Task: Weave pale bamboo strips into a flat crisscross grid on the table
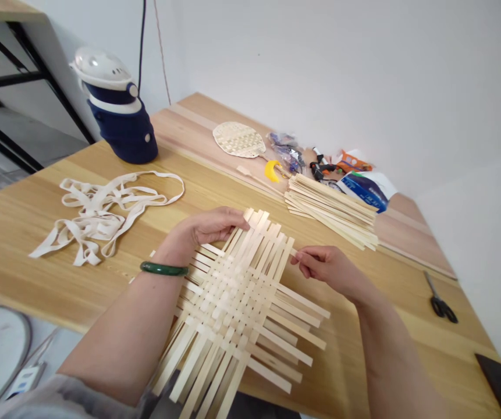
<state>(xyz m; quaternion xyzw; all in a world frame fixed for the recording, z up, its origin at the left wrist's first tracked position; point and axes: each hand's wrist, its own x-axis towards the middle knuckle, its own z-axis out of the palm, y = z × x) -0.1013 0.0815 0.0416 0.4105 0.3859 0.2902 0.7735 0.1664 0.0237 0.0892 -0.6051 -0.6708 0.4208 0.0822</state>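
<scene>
A loose mat woven from pale bamboo strips [233, 297] lies in front of me, tilted at the table's near edge, with long unwoven ends sticking out on all sides. My left hand [219, 226] is closed on strip ends at the mat's far edge, thumb on top. On the far right side of the mat, my right hand [324, 267] pinches the end of a single bamboo strip [294, 252]. Most of that strip is hidden among the upright ones. A green bangle [163, 268] circles my left wrist.
A bundle of bamboo strips [329, 206] lies beyond my right hand, scissors [440, 302] farther right. Cream ribbon [106, 218] is heaped at left, before a blue-white jug [123, 128]. A woven fan [239, 139], yellow tape [272, 170] and a glue gun [322, 169] sit behind.
</scene>
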